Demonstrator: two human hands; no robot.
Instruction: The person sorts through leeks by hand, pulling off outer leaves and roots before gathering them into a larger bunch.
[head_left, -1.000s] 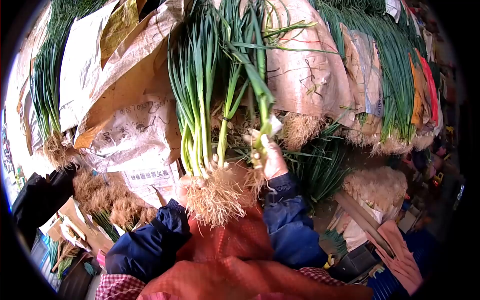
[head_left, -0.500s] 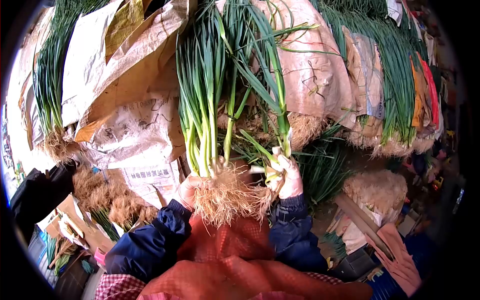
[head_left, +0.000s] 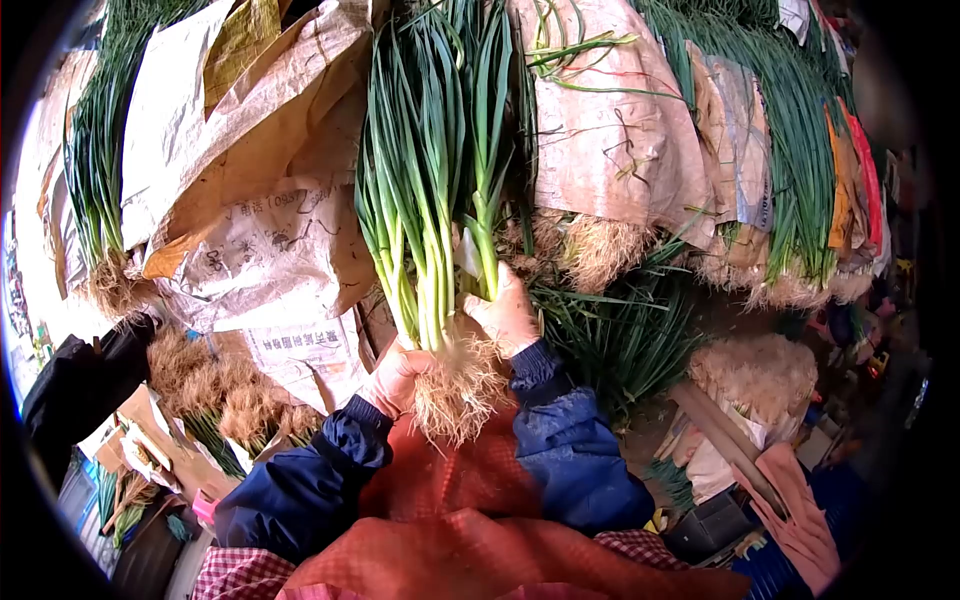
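Note:
My left hand [head_left: 398, 378] is closed around the lower end of a bunch of green onions [head_left: 432, 240], just above their pale, stringy roots [head_left: 458, 395]. The long leaves point away from me, over the sacks. On the bunch's right side, my right hand [head_left: 508, 315] is closed on the base of one thicker green onion stalk [head_left: 485, 250], which lies close against the others. A whitish, thin strip [head_left: 467, 252] shows between this stalk and the bunch. Some fingertips of both hands are hidden by the stalks and roots.
Woven sacks [head_left: 620, 140] cover piled green onions ahead. Uncovered green onions [head_left: 800, 190] stand at right, others [head_left: 95, 170] at left. Loose green leaves [head_left: 630, 340] lie beyond my right forearm. A wooden bar [head_left: 725, 440] slants at lower right. Another person's dark sleeve [head_left: 85, 385] reaches in from the left.
My right hand has moved left and away from me, against the bunch. The stalk and trimmings it held apart on the right are gone from there. My left hand keeps its hold.

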